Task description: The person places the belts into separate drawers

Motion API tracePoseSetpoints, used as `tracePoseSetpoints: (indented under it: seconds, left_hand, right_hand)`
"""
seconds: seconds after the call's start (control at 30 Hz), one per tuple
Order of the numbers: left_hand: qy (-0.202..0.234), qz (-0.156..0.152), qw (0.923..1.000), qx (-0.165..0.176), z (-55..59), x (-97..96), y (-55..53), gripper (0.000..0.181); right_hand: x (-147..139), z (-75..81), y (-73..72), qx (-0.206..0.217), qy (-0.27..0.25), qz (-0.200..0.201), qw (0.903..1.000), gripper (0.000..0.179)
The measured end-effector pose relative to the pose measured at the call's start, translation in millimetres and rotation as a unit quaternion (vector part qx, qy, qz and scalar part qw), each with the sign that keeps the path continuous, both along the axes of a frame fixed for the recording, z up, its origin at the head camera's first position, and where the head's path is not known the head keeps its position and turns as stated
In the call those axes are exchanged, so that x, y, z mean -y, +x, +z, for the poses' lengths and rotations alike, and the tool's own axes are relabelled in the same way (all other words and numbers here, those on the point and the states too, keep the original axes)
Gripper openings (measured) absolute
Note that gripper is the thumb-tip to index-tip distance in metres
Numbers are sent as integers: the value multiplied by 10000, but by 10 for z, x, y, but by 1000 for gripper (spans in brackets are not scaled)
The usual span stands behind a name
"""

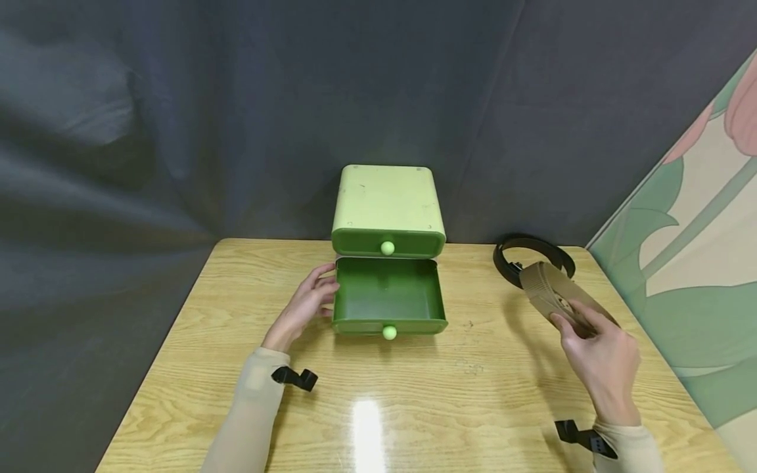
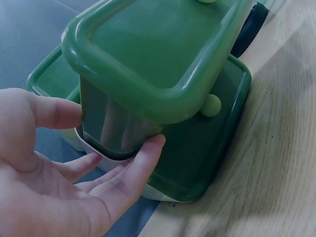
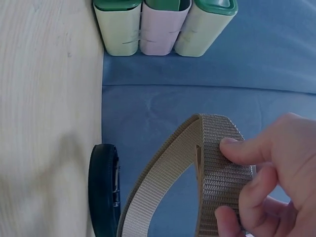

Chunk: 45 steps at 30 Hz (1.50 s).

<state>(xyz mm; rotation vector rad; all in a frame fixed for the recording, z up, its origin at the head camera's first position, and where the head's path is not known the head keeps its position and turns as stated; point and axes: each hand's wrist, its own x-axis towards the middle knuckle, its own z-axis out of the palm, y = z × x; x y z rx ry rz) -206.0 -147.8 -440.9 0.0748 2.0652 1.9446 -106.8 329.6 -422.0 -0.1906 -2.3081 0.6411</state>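
Observation:
A small drawer cabinet [image 1: 388,197] with a pale green top stands at the back of the table. Its middle drawer [image 1: 384,289] is pulled out, the green floor inside showing, while the top drawer [image 1: 367,243] is closed. My left hand [image 1: 304,305] is at the open drawer's left side, fingertips on the side wall and not curled round it, as the left wrist view shows. Over at the right, my right hand [image 1: 606,351] pinches a looped tan webbing belt [image 3: 217,173] between thumb and fingers, raised above the table.
A coiled black belt [image 1: 505,263] lies at the table's back right, just behind the tan one. The wooden table [image 1: 461,407] ends at a dark curtain [image 1: 284,118] behind the cabinet. A flower-patterned panel [image 1: 698,263] borders the right side.

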Motion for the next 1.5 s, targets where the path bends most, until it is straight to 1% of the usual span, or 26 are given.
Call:
tracePoseSetpoints:
  seconds: [0.17, 0.43, 0.7, 0.87, 1.03, 1.3, 1.5]
  left_hand:
    - [-31, -23, 10000, -43, 10, 9, -2, 63]
    - [-62, -68, 9999, -75, -7, 22, -6, 63]
    - [-50, -75, 9999, -49, -3, 15, 5, 64]
    - [-79, -72, 9999, -17, -8, 5, 0, 66]
    - [-138, -77, 9999, -13, 0, -1, 0, 65]
    - [-162, 0, 9999, 14, 2, -17, -3, 65]
    - [-143, -15, 9999, 19, -2, -21, -5, 65]
  right_hand:
    - [34, 64, 26, -138, 102, 206, 9996, 37]
    - [81, 140, 76, -277, 183, 624, 9975, 38]
    - [144, 160, 99, -397, 251, 880, 9950, 36]
    - [189, 144, 101, -526, 360, 1182, 9909, 38]
    - [227, 181, 103, -551, 529, 1541, 9851, 38]
    - [299, 246, 120, -482, 593, 1695, 9826, 37]
    - [355, 261, 131, -494, 608, 1869, 9793, 38]
